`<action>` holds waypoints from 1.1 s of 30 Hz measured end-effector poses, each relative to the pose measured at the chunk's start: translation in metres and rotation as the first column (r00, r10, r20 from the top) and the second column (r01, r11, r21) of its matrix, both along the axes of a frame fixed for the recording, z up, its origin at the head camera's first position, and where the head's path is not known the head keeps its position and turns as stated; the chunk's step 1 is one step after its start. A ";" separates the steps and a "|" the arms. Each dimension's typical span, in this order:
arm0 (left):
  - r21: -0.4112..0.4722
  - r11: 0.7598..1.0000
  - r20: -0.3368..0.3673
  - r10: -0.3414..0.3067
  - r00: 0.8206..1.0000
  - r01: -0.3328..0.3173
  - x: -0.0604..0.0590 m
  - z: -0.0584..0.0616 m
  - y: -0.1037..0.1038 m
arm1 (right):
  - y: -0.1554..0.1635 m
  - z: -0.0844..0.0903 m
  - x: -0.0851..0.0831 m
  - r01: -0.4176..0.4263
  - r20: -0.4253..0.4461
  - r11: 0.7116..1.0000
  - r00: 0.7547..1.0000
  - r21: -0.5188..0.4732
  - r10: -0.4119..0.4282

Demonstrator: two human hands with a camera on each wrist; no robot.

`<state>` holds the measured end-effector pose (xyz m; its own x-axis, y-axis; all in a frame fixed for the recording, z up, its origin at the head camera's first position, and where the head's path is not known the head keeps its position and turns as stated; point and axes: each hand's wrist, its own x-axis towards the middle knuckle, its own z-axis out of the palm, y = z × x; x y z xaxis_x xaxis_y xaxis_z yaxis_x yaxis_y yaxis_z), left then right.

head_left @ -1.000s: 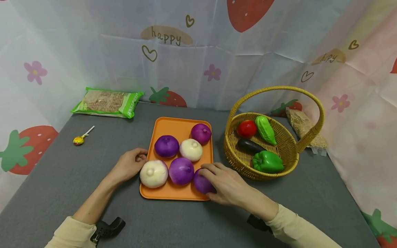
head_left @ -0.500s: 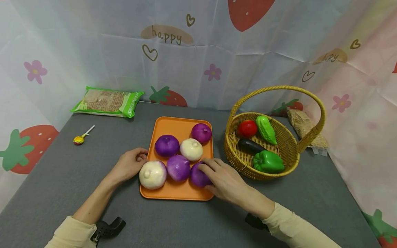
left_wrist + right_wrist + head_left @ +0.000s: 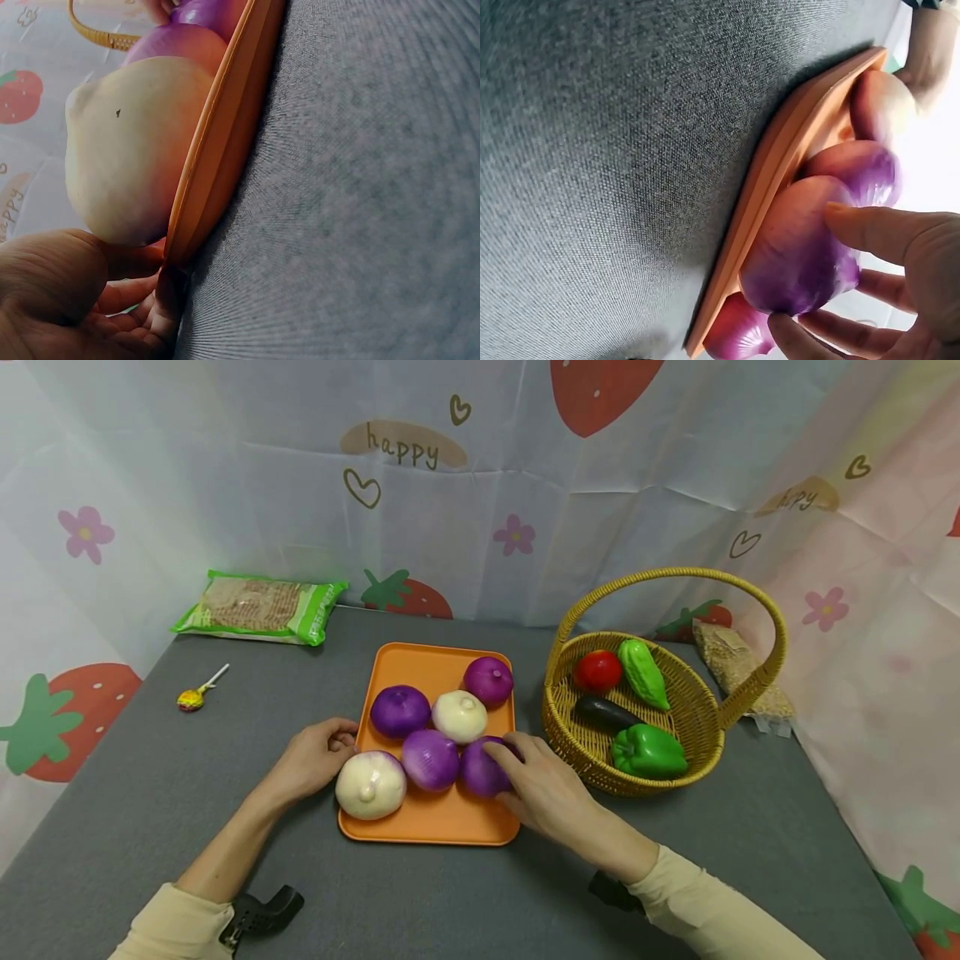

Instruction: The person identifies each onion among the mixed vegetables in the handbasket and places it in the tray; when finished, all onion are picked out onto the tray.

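On the grey fabric-covered counter [image 3: 187, 793] lies a flat orange plastic tray [image 3: 442, 818] carrying six round onions. The right hand [image 3: 543, 785] curls its fingers and thumb round the glossy purple onion [image 3: 480, 768] at the tray's near right, which rests on the tray against a second purple onion [image 3: 430, 760] just to its left; the right wrist view shows the fingers [image 3: 885, 232] wrapped over that onion's top. The left hand [image 3: 311, 760] rests on the counter at the tray's left edge, fingers bent against the rim, just beside a large white onion [image 3: 370, 786] at the near left corner. A woven yellow wicker basket [image 3: 600, 760] with toy vegetables stands just right of the tray.
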<state>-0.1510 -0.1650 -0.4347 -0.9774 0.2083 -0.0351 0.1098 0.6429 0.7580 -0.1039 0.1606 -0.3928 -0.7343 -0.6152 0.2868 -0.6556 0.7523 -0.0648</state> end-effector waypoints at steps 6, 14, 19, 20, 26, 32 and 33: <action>0.002 1.000 -0.005 0.002 1.000 -0.002 0.000 -0.001 0.000 | 0.000 -0.002 -0.004 0.029 -0.020 1.000 0.999 -0.013 -0.029; -0.004 1.000 -0.004 0.004 1.000 -0.004 0.001 0.001 0.000 | 0.000 -0.002 -0.006 0.042 -0.024 0.999 0.999 -0.015 -0.042; -0.003 1.000 -0.004 0.004 1.000 -0.004 0.001 0.001 0.000 | 0.000 -0.002 -0.007 0.037 -0.014 0.999 0.999 -0.021 -0.037; -0.002 1.000 -0.005 0.006 1.000 -0.006 0.001 0.001 0.000 | 0.000 -0.002 -0.007 0.036 -0.011 0.999 0.999 -0.021 -0.036; -0.002 1.000 -0.013 0.017 1.000 -0.017 0.001 0.000 0.000 | 0.002 0.000 -0.006 0.051 0.012 0.999 0.999 -0.007 -0.051; 0.002 1.000 0.003 0.013 1.000 -0.013 0.001 0.000 0.001 | 0.009 0.010 -0.003 0.089 0.013 0.994 0.996 -0.057 -0.089; 0.004 1.000 0.006 0.013 1.000 -0.013 0.001 0.000 0.001 | 0.011 0.013 -0.003 0.093 0.010 0.993 0.996 -0.074 -0.093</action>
<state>-0.1498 -0.1642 -0.4346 -0.9799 0.1955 -0.0399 0.0969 0.6412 0.7612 -0.1065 0.1721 -0.3803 -0.7893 -0.5214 0.3242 -0.5824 0.8030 -0.1265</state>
